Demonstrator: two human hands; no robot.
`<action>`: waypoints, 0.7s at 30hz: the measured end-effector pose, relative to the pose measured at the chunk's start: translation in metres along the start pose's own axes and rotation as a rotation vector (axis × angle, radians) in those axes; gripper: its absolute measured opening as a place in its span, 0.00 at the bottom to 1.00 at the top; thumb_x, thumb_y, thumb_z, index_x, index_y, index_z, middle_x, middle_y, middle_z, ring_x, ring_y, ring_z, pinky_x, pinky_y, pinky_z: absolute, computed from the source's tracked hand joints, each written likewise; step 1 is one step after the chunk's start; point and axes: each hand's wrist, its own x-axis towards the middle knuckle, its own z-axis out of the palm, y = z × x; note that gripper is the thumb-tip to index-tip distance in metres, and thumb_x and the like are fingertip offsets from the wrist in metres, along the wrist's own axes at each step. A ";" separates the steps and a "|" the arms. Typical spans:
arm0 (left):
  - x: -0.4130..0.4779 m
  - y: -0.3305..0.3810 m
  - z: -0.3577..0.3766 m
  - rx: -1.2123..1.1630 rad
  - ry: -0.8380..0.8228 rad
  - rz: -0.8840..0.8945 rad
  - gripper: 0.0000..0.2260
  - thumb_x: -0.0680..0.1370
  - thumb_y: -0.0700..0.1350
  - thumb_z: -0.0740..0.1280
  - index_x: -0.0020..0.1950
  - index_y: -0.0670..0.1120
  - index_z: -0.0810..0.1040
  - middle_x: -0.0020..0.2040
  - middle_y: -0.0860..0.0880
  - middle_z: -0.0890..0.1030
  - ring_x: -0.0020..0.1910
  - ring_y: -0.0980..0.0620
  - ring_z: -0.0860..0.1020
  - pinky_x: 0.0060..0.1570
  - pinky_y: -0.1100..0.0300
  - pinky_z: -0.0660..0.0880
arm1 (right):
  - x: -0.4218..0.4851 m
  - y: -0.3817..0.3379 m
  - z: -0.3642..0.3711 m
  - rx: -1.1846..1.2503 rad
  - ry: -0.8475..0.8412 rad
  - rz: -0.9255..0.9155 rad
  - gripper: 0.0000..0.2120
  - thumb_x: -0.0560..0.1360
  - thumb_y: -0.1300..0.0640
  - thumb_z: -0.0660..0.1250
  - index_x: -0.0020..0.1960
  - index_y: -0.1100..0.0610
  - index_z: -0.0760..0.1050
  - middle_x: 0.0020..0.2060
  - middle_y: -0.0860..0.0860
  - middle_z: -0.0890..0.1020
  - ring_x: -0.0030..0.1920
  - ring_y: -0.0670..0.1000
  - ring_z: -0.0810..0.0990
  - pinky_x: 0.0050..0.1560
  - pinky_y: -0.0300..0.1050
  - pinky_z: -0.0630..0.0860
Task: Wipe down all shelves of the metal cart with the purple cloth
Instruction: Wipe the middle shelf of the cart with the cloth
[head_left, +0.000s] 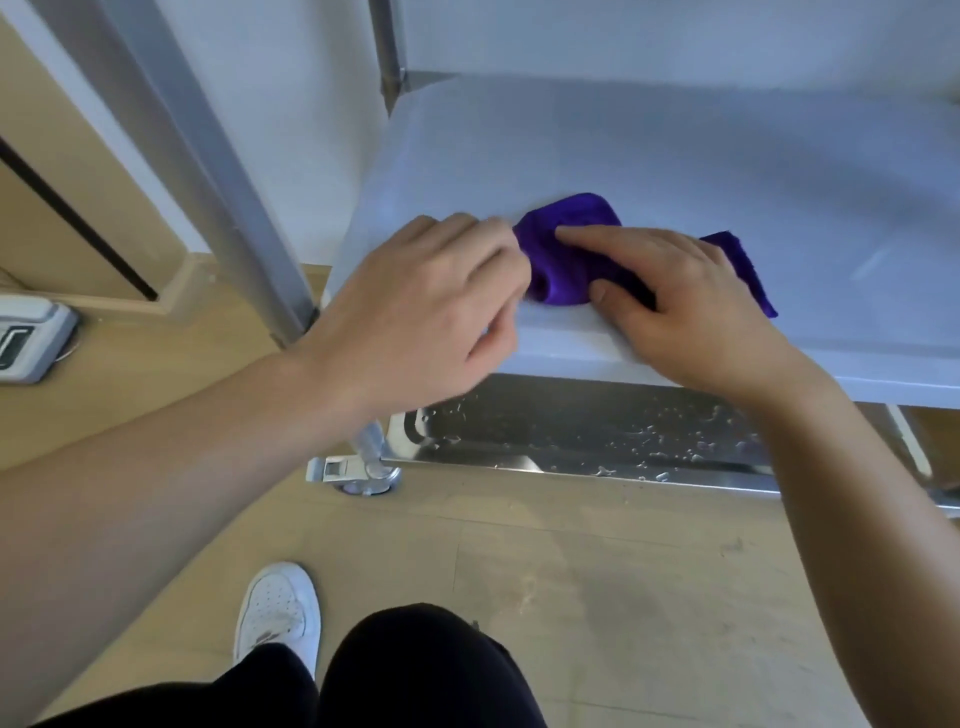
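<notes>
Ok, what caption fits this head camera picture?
Left hand grips and right hand presses the purple cloth on a cart shelf; droplets dot the lower shelf.

No legible text anywhere

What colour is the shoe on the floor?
The shoe is white, seen clearly in the head view, the only one available.

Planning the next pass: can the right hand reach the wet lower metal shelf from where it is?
Probably yes. The right hand lies on the purple cloth at the front edge of the pale upper shelf; the droplet-covered lower metal shelf is open directly below. The upper shelf overhangs its back.
</notes>
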 end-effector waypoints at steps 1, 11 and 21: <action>-0.011 0.005 -0.008 0.020 -0.036 0.066 0.07 0.76 0.38 0.59 0.43 0.38 0.76 0.43 0.42 0.78 0.40 0.41 0.75 0.38 0.46 0.70 | 0.000 0.000 -0.001 0.007 0.002 0.009 0.22 0.79 0.54 0.61 0.70 0.40 0.68 0.64 0.39 0.76 0.68 0.48 0.70 0.71 0.52 0.62; -0.056 0.032 -0.009 0.027 -0.264 0.226 0.05 0.75 0.38 0.60 0.40 0.43 0.71 0.36 0.47 0.72 0.34 0.46 0.69 0.33 0.54 0.67 | 0.002 -0.011 -0.006 -0.326 0.000 0.169 0.30 0.72 0.37 0.55 0.72 0.47 0.67 0.62 0.53 0.75 0.64 0.58 0.71 0.67 0.55 0.63; -0.110 0.013 0.027 -0.065 -0.876 0.072 0.09 0.68 0.45 0.71 0.34 0.47 0.72 0.30 0.50 0.74 0.30 0.47 0.75 0.29 0.58 0.68 | -0.048 -0.124 0.010 -0.291 0.140 0.003 0.21 0.69 0.44 0.60 0.57 0.53 0.76 0.42 0.51 0.81 0.39 0.59 0.78 0.40 0.50 0.73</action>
